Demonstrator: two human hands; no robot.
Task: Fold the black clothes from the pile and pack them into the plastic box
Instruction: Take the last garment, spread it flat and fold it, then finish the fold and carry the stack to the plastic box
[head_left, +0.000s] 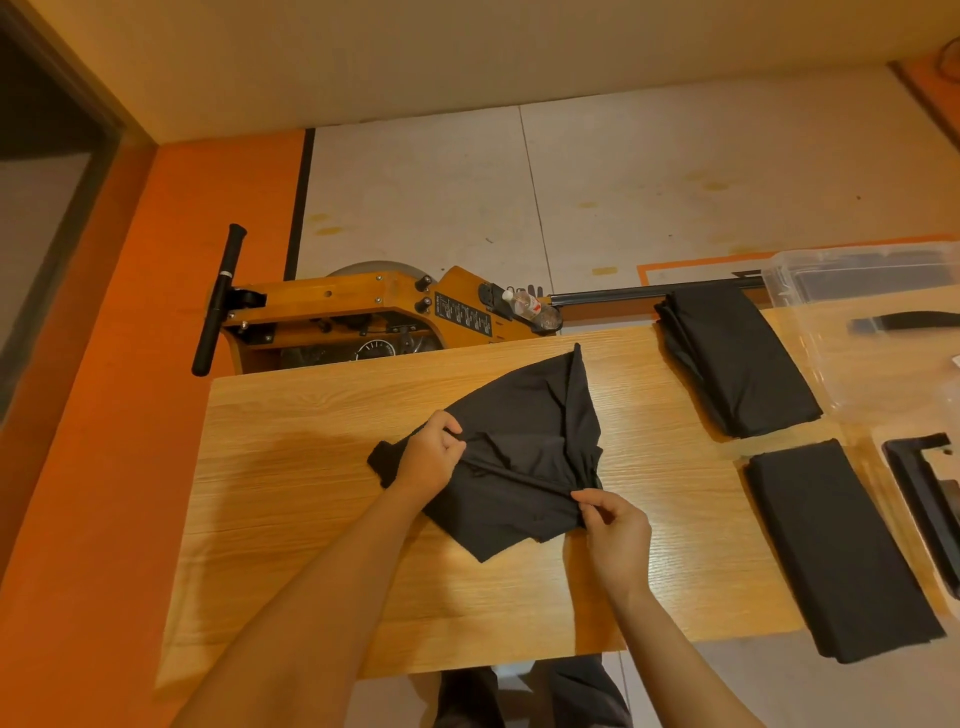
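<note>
- Black, thin fabric: 1 crumpled black garment lies partly spread near the middle of the light wood-grain counter, with one corner pointing toward the far edge and another toward the person.
- The left hand rests on the garment's left side, fingers curled and pinching a fold of the cloth between thumb and fingertips; a small flap of black fabric sticks out to the left of it.
- The right hand sits at the garment's near right edge, thumb and forefinger pinching the hem, the other fingers loosely bent.
- A taut crease runs through the cloth between the 2 hands.
- To the right on the counter lie 2 folded black clothes: a far folded black stack that reaches the counter's back edge, and a near folded black rectangle whose near end hangs over the front edge. The 2 are apart, with bare wood between them.
- The clear plastic box stands at the far right corner, just beside the far stack; dark cloth shows through its wall.
- A clear lid with black clips lies at the right edge, next to the near rectangle.
- Behind the counter stands a wooden rowing machine with a black handle, and a clear plastic bottle lies on it.
- An orange wall runs along the left.
</note>
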